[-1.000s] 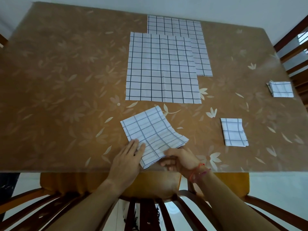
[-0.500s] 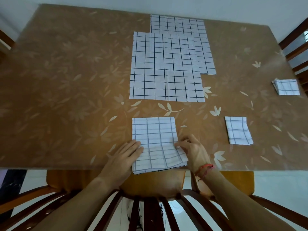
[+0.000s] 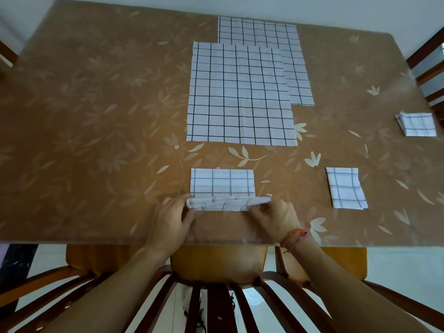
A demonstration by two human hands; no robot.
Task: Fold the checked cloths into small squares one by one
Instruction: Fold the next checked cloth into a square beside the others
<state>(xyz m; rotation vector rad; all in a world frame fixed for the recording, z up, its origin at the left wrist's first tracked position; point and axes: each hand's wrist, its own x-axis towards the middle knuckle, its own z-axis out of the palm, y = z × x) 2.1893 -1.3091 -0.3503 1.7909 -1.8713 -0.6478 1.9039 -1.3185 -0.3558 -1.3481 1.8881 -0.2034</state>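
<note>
The half-folded cloth (image 3: 222, 182) lies on the brown worktop (image 3: 84, 116), near its front edge and in front of the person. Its far part is flat on the worktop, and its near edge is lifted and turned toward the far side. The left hand (image 3: 171, 217) pinches the left end of this lifted edge, with the fingers curled around it. The right hand (image 3: 276, 217) pinches the right end in the same way. A red thread (image 3: 294, 237) is around the right wrist.

Behind the half-folded cloth, apart from it, a large flat cloth (image 3: 240, 92) is spread open. It covers the near left part of a second flat cloth (image 3: 276, 30), which reaches toward the far edge of the worktop. To the right of the hands, well apart, there is a folded square (image 3: 346, 188). Another folded square (image 3: 418, 124) lies near the right edge of the worktop. A wooden chair (image 3: 216, 265) with an orange seat stands under the front edge.
</note>
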